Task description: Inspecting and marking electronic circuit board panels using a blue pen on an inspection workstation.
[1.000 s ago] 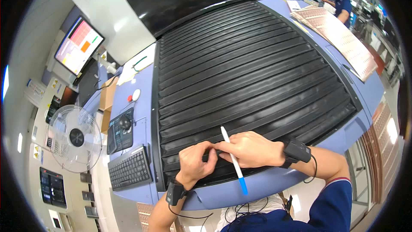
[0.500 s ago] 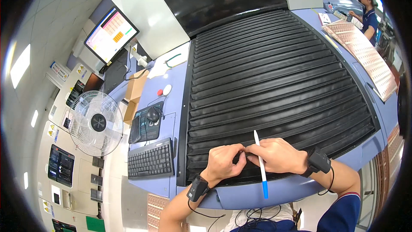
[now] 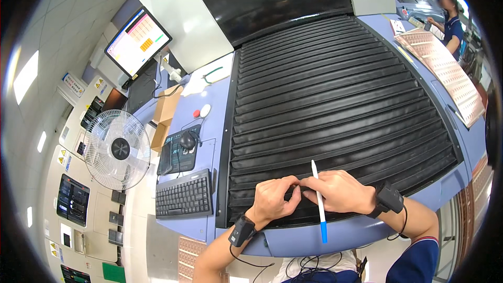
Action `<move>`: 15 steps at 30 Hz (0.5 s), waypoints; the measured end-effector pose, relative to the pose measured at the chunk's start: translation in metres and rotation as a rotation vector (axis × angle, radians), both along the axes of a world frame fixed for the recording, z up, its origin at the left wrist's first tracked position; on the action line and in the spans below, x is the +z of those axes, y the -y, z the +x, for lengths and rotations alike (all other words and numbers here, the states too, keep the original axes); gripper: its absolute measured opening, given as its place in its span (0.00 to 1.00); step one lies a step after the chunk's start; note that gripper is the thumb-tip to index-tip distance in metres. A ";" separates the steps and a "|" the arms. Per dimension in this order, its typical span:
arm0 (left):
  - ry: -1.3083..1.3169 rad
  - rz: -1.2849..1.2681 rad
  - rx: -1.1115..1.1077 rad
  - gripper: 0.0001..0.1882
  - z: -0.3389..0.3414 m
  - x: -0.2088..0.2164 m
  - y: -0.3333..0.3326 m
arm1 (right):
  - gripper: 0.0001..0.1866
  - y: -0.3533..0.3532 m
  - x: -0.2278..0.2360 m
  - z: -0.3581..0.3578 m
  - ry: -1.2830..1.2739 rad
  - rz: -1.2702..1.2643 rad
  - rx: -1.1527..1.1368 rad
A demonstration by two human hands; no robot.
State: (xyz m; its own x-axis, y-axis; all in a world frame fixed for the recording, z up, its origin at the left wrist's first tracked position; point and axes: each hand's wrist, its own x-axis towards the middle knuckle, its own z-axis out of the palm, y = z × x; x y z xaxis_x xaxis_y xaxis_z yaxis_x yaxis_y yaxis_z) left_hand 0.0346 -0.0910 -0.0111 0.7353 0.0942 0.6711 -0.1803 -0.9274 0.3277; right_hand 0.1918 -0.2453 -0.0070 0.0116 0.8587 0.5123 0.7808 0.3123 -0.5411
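Observation:
Both my hands meet fingertip to fingertip over the near edge of a black pleated bellows cover (image 3: pixel 335 99). My right hand (image 3: pixel 340 191) is closed around a white pen with a blue end (image 3: pixel 318 194); its blue end points toward me and its white end away. The fingers of my left hand (image 3: pixel 275 198) are curled in, touching the right fingertips. Whether anything small sits between the fingertips is hidden. A black device is strapped on each wrist, with a cable hanging from it.
Left of the cover are a keyboard (image 3: pixel 183 195), a mouse (image 3: pixel 187 140), a red button (image 3: pixel 197 113), a monitor (image 3: pixel 138 42) and a fan (image 3: pixel 117 149). Copper-coloured patterned sheets (image 3: pixel 445 73) lie along the right edge. A person in dark blue (image 3: pixel 451 29) stands at the far right.
My hands and the pen keep almost the same place and pose. The whole view has shifted very slightly. The person at the far right has turned a little.

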 end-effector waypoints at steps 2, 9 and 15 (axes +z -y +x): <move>0.002 -0.020 0.002 0.10 0.001 -0.002 0.000 | 0.11 0.001 0.000 0.000 -0.004 0.000 -0.003; -0.016 -0.005 0.007 0.09 -0.001 -0.002 0.000 | 0.16 0.002 -0.001 0.000 0.036 -0.022 -0.008; -0.012 0.003 0.005 0.08 -0.001 -0.002 -0.001 | 0.17 0.001 -0.003 0.001 0.036 -0.022 -0.012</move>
State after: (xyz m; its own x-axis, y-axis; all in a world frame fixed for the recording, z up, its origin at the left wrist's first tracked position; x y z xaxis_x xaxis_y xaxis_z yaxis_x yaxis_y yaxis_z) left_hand 0.0338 -0.0898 -0.0133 0.7427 0.0960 0.6627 -0.1720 -0.9291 0.3274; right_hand 0.1928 -0.2466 -0.0098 0.0042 0.8699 0.4932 0.8034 0.2907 -0.5196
